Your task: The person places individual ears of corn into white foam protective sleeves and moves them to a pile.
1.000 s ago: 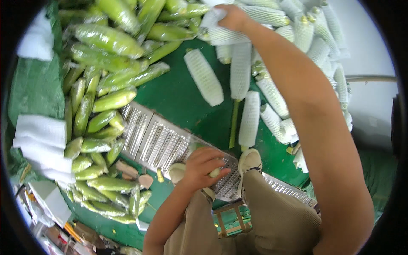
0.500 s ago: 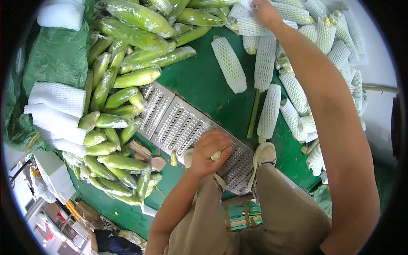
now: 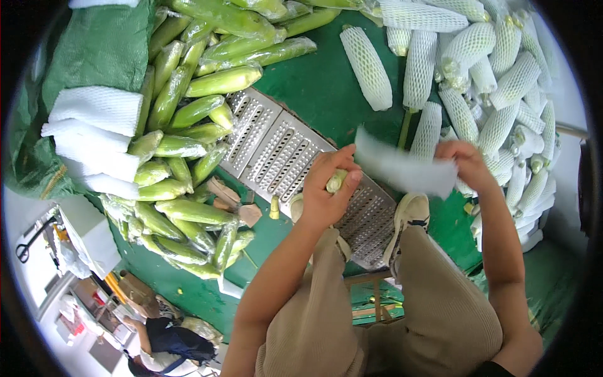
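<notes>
Right hand [image 3: 466,164], back from far sleeved pile [image 3: 515,81], pinches blurred white foam sleeve [image 3: 405,166] by right end; left hand [image 3: 323,202] clamped round pale-green cob [image 3: 336,181] above metal grating [image 3: 279,154]. Sleeve, cob now close together.

The green floor [image 3: 314,94] carries film-wrapped corn [image 3: 224,81] at left, perforated metal plates [image 3: 286,154] centrally and white-netted cobs [image 3: 367,69] at right.

Just right of centre in the frame, the left hand [image 3: 330,191] grips a pale green thing [image 3: 336,181], mostly hidden. Farther right, the right hand [image 3: 466,164] holds a blurred white foam sleeve [image 3: 402,166]. Plastic-wrapped corn [image 3: 179,154] fills the left, netted ears [image 3: 461,56] the upper right; perforated metal panels [image 3: 286,154] cross the middle.
</notes>
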A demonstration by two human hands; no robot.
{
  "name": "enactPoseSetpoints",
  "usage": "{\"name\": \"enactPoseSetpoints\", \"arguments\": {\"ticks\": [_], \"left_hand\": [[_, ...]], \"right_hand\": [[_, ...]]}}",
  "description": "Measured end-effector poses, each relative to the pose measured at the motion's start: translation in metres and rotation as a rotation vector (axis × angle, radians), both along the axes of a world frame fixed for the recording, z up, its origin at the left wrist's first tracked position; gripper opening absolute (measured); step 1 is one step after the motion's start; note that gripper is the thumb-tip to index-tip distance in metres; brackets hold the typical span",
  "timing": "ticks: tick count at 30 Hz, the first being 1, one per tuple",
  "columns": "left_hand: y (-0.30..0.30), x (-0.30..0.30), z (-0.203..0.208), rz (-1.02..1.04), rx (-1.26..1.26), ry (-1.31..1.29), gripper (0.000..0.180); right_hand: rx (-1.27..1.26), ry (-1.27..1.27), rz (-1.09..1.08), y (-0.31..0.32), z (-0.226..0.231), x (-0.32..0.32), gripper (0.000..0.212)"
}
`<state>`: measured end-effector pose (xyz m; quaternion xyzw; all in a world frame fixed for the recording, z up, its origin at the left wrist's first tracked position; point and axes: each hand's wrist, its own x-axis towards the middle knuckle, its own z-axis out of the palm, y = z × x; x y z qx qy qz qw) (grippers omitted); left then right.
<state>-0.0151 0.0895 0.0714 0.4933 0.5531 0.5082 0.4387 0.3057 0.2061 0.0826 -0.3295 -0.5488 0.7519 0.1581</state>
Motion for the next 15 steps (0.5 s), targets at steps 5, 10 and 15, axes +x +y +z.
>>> {"name": "enactPoseSetpoints", "arguments": {"ticks": [5, 10, 15], "left_hand": [[0.006, 0.002, 0.005, -0.222, 0.097, 0.078, 0.05], [0.001, 0.028, 0.018, -0.216, 0.026, 0.286, 0.077], [0.003, 0.02, 0.015, -0.216, 0.001, 0.226, 0.055]], "right_hand": [[0.056, 0.105, 0.264, -0.02, 0.0, -0.089, 0.009], [-0.229, 0.098, -0.414, -0.054, -0.003, -0.151, 0.012], [-0.172, -0.04, -0.822, -0.072, -0.01, -0.167, 0.008]]}}
